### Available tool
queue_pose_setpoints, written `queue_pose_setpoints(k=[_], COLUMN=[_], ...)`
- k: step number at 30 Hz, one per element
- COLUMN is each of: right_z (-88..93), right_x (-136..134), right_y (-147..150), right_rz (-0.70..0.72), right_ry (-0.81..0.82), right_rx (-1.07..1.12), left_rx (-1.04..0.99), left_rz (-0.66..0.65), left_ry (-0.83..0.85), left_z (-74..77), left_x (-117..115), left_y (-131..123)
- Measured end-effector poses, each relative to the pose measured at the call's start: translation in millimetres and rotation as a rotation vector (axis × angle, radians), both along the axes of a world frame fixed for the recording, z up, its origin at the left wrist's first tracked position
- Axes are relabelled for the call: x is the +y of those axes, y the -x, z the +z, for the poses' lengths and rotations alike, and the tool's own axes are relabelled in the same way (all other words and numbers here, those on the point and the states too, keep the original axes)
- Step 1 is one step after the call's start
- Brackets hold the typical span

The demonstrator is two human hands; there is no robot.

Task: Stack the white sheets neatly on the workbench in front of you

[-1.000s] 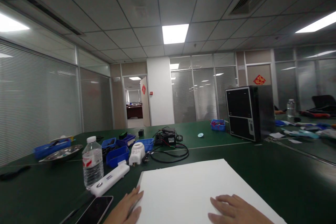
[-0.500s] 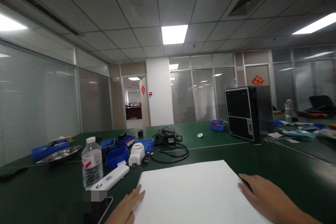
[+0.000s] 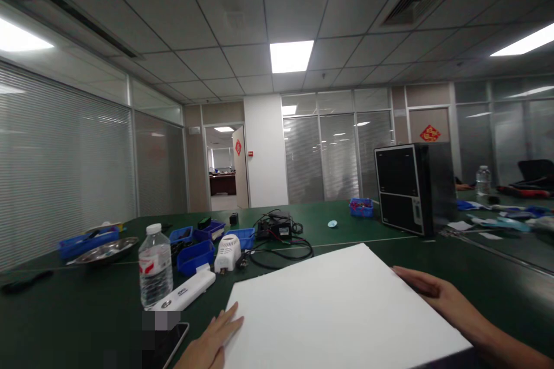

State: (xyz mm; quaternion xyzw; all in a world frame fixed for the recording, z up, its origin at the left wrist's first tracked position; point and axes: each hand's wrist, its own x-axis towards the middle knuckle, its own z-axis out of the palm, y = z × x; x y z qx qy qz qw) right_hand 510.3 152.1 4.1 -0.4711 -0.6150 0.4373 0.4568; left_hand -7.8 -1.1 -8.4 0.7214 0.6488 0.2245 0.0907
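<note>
white board flat on green bench, far end slightly raised | left hand open, flat at its left edge | right hand gripping its right edge | water bottle left of board

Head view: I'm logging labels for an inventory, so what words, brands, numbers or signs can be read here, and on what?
No text can be read.
Water bottle, red label: too blurred.
White device, dark marks: too small.
Red signs on the open door and far panel: characters illegible.
Black computer case: no legible marking.
</note>
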Motion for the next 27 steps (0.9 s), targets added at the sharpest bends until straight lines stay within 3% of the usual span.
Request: queue_pose_setpoints(k=[8, 14, 16, 21, 27], right_z=[0.0, -7.0, -10.0, -17.0, -14.8], right_x=[-8.6, -2.8, 4.3, 20.9, 27.3], right_y=[11.7, 11.7, 8.1, -0.8, -12.8], right_rz=[-0.084, 0.079, 0.084, 0.001, 0.030], right_ry=[0.005, 0.248, 0.289, 0.194, 0.147], right_rx=[0.092, 0.384, 0.340, 0.026, 0.001], left_rx=[0.011, -0.034, -0.062, -0.116, -0.079], left_rz=[0.062, 0.060, 0.049, 0.009, -0.048], left_ry=[0.060, -0.009, -0.039, -0.044, -0.033], left_z=[5.1, -0.6, -3.2, -3.6, -3.6], left_x=[-3.3, -1.2, 1.3, 6.4, 8.4], left_y=[-3.6, 3.9, 7.7, 11.1, 11.2])
